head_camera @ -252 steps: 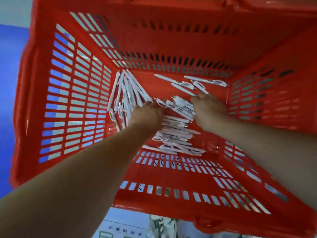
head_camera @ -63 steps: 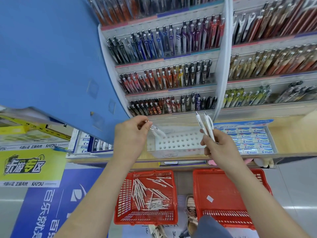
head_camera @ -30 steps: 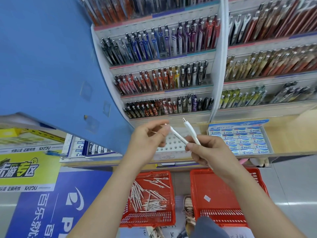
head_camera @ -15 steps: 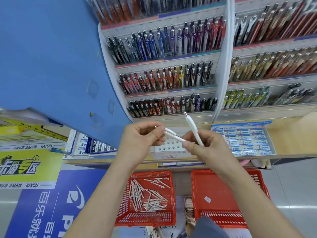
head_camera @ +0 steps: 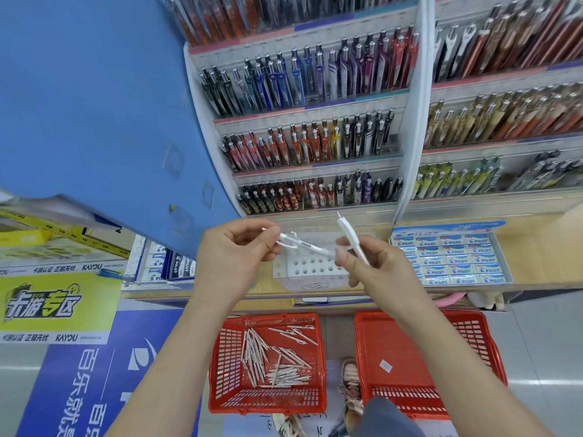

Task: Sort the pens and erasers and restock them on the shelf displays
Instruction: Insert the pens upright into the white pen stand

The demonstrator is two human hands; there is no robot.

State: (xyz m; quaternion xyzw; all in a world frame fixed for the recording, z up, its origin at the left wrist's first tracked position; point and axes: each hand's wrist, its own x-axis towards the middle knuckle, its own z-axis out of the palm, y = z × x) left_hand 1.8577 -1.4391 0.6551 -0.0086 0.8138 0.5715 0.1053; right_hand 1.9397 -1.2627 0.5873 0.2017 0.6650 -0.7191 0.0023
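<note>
My left hand (head_camera: pixel 235 252) pinches one end of a white pen (head_camera: pixel 304 246) that lies across to my right hand (head_camera: pixel 367 261). My right hand touches that pen's other end and grips a second white pen (head_camera: pixel 350 236) that points up. Both hands hover over a white pen holder (head_camera: pixel 310 268) full of round holes on the wooden shelf (head_camera: pixel 536 247). A tray of Pilot erasers (head_camera: pixel 454 258) sits to the right. On the floor a red basket (head_camera: pixel 268 402) holds several loose white pens (head_camera: pixel 274 357).
A second red basket (head_camera: pixel 407 342) on the floor holds only a small label. Tiered racks of coloured pens (head_camera: pixel 315 146) fill the wall above. A blue panel (head_camera: pixel 88 105) juts out at left, with boxed Pilot stock (head_camera: pixel 164 266) under it.
Earlier both hands dug in the basket's pens. In the last second the hands stayed together over the holder, and the left hand's pen came to lie flatter between them.
</note>
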